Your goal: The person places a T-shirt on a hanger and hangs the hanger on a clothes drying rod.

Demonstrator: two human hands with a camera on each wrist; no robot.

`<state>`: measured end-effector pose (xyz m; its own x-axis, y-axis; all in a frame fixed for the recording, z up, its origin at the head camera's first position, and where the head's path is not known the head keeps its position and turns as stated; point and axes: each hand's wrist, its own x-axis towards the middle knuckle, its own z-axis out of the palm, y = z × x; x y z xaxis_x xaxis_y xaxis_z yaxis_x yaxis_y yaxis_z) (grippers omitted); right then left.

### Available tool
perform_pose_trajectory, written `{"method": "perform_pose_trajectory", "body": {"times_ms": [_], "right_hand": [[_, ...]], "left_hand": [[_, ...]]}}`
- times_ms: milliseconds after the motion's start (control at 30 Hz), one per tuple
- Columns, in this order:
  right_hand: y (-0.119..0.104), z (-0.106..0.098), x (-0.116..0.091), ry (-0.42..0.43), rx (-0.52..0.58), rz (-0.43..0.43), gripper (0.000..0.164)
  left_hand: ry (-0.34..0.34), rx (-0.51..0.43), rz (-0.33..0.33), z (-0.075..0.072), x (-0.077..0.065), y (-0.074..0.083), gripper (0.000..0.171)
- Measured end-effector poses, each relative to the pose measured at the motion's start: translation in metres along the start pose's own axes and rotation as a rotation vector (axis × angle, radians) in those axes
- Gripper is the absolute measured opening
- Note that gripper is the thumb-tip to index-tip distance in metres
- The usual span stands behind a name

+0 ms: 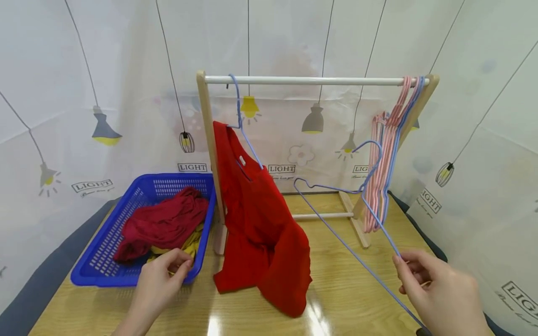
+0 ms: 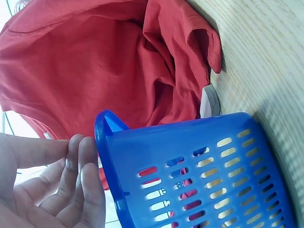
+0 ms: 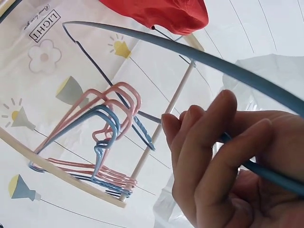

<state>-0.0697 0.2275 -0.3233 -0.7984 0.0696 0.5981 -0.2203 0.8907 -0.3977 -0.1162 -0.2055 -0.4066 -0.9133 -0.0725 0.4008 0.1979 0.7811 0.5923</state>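
My right hand (image 1: 437,289) pinches one side of a blue clothes hanger (image 1: 344,242), holding it up with its hook toward the rack. In the right wrist view, the fingers (image 3: 209,156) curl about the hanger's wire. My left hand (image 1: 161,280) is at the front right corner of a blue plastic basket (image 1: 143,281), its fingers loosely bent and nothing visible in them. The left wrist view has those fingertips right beside the basket rim (image 2: 107,156). A red shirt (image 1: 260,233) hangs on another blue hanger (image 1: 239,100) at the rack's left end.
A wooden rack with a white rail (image 1: 311,81) stands on the wood-grain table (image 1: 344,298). Several pink and blue hangers (image 1: 384,172) hang bunched at its right end. Dark red clothing (image 1: 168,219) and yellow cloth (image 1: 191,242) lie in the basket. A lamp-printed sheet surrounds the table.
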Motion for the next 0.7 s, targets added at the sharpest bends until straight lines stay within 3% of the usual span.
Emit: {"method": "perform_pose_trajectory", "body": {"times_ms": [200,400,533,700], "right_hand": [[0.005,-0.001,-0.009,-0.058,0.0,0.039,0.006],[0.011,0.001,-0.017,-0.108,0.029,0.074,0.012],[0.015,0.005,-0.021,-0.121,0.027,0.098,0.01],[0.018,0.009,-0.023,-0.105,0.013,0.135,0.008]], "left_hand": [[-0.006,0.032,0.002,-0.002,0.004,-0.002,0.012],[0.037,0.086,0.011,-0.021,0.019,-0.005,0.009],[0.122,0.124,0.038,-0.037,0.035,-0.012,0.002],[0.201,0.18,0.071,-0.055,0.068,-0.023,0.004]]}}
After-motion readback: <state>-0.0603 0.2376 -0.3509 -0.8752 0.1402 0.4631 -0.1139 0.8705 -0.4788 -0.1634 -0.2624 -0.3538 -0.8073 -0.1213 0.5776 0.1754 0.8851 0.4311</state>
